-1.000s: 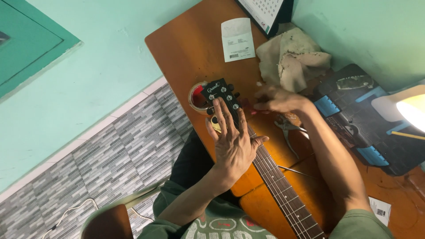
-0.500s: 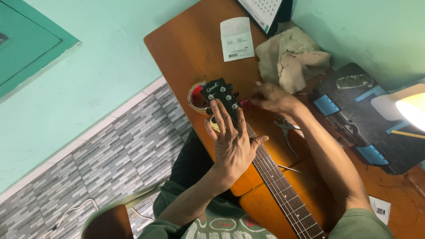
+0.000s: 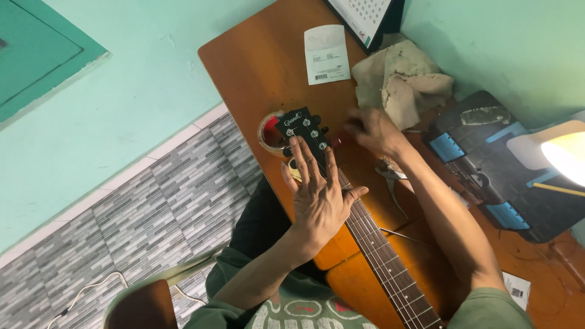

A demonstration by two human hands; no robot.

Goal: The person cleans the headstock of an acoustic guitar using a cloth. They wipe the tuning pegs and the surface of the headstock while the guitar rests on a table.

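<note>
With the guitar headstock [image 3: 303,131] at frame centre, the left hand [image 3: 317,195] should press flat, fingers spread, on the neck [image 3: 378,250], while the blurred right hand [image 3: 372,129], grip unclear, works beside the tuners.

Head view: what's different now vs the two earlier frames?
Very little. The right hand has drifted slightly away from the headstock side, toward the cloth, and is motion-blurred; whether it holds anything cannot be told. The left hand stays flat on the guitar neck, fingers reaching the headstock. Tape roll, pliers and paper slip lie where they were.
</note>
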